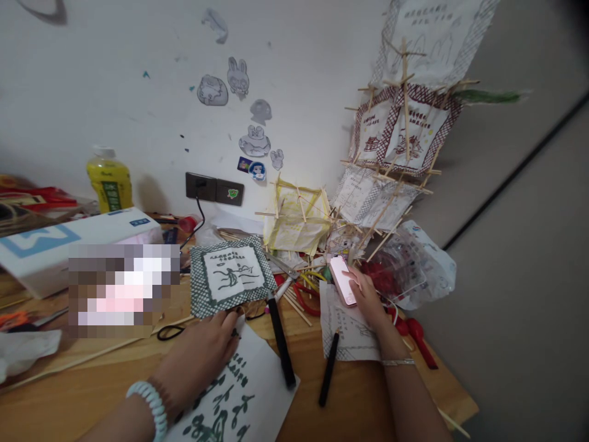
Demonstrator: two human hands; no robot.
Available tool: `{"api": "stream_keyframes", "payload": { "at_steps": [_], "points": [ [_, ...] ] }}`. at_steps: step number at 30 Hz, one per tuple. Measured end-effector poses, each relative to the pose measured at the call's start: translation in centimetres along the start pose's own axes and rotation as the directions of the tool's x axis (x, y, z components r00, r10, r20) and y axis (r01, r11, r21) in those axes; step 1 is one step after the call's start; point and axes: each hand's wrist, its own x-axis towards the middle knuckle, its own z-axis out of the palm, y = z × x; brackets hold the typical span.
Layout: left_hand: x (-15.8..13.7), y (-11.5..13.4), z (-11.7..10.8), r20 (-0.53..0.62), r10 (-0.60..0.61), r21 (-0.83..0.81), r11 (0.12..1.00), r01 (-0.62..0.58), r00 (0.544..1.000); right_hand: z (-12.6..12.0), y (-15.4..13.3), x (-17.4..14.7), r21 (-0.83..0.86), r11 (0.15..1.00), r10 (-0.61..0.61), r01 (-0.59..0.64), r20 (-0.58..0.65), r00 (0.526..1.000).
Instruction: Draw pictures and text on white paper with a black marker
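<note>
My left hand (209, 344) lies palm down at the upper edge of a white sheet with dark green ink drawings (223, 411). Its fingers are stretched and lightly bent, partly hidden from above, and no held thing shows. My right hand (365, 298) reaches over a smartphone (341, 279) with a lit, pinkish screen, one finger on the glass. The phone lies tilted on a sheet with pencil-like drawings (352, 334). Just beyond my left hand is a square drawing with a green cross-hatched border (234, 273). A black marker (329, 368) lies between my hands.
A black-handled knife-like tool (280, 337) crosses the green-inked sheet. Scissors (288, 276), thin sticks and a yellow paper-and-stick frame (297, 218) stand behind. A taller paper lantern structure (405, 129) rises at right. At left are a white box (69, 242) and a yellow bottle (109, 181).
</note>
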Motion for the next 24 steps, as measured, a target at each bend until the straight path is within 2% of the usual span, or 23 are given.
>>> {"api": "stream_keyframes", "payload": {
  "at_steps": [4, 8, 14, 20, 24],
  "points": [
    [0.1, 0.0, 0.1, -0.013, -0.005, 0.000, 1.000, 0.005, 1.000, 0.2, 0.4, 0.0, -0.041, 0.996, 0.071, -0.075, -0.109, 0.992],
    [0.1, 0.1, -0.1, -0.002, -0.010, 0.001, 1.000, 0.010, 1.000, 0.3, 0.5, 0.0, 0.018, 0.998, 0.066, -0.065, -0.072, 0.995],
    [0.1, 0.0, -0.1, 0.007, -0.007, -0.005, 1.000, 0.007, 1.000, 0.4, 0.0, 0.1, -0.028, 0.995, 0.085, -0.091, -0.175, 0.981],
    [0.1, 0.0, -0.1, 0.012, -0.008, -0.005, 1.000, 0.008, 1.000, 0.6, -1.0, 0.0, -0.019, 1.000, 0.019, -0.020, -0.084, 0.996],
    [0.0, 0.0, 0.0, 0.014, -0.007, 0.002, 1.000, 0.007, 1.000, 0.6, -1.4, 0.0, -0.008, 1.000, -0.022, 0.022, -0.077, 0.997]
  ]
}}
